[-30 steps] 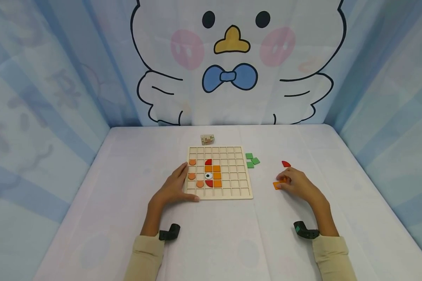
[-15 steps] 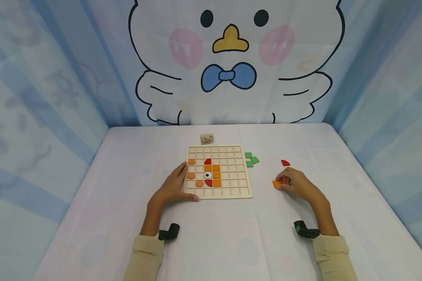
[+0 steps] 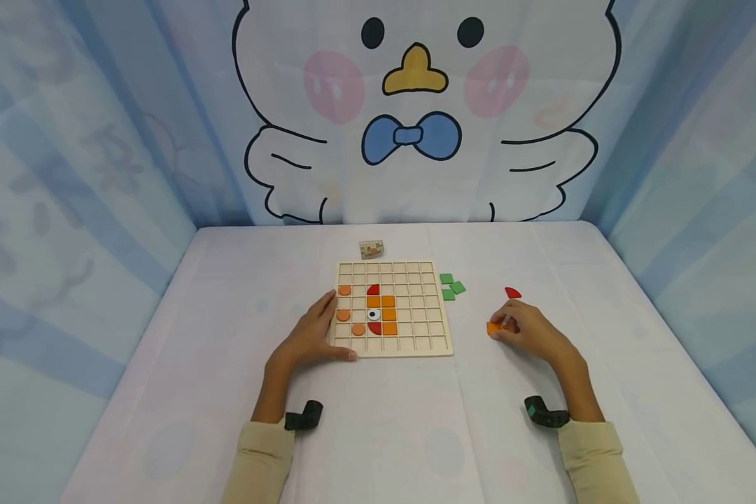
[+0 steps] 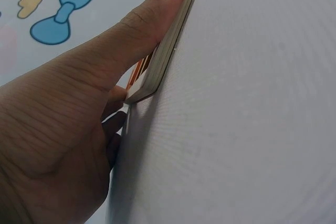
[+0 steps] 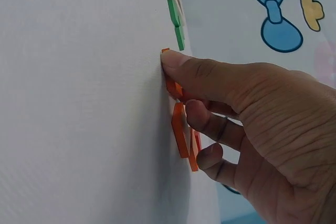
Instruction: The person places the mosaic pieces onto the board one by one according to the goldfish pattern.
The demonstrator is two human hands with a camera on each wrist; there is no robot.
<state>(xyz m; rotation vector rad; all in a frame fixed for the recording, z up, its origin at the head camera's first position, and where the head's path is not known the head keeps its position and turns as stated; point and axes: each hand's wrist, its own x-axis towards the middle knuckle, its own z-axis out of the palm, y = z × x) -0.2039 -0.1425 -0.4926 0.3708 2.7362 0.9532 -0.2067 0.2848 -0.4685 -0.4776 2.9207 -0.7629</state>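
On the pale cloth (image 3: 390, 434), the left hand (image 3: 309, 334) rests with its fingers nearly straight – they touch the board (image 3: 423, 314) at its left and near edges. If this hand pushes, the board may slide, and its inset pieces (image 3: 388, 315) could shift. At right, the right hand (image 3: 532, 330) pinches an orange tile (image 3: 492, 327); other orange pieces (image 5: 180, 129) lie beside its fingers, so a careless drag could scatter them. The board looks wooden, with square cells. Farther lie a red quarter-round (image 3: 512, 292), flat green squares (image 3: 447, 278) and a patterned card (image 3: 371, 249).

Fabric-walled booth: cartoon backdrop (image 3: 409, 189), blue side drapes (image 3: 82, 210), cloth-covered table (image 3: 384, 427)
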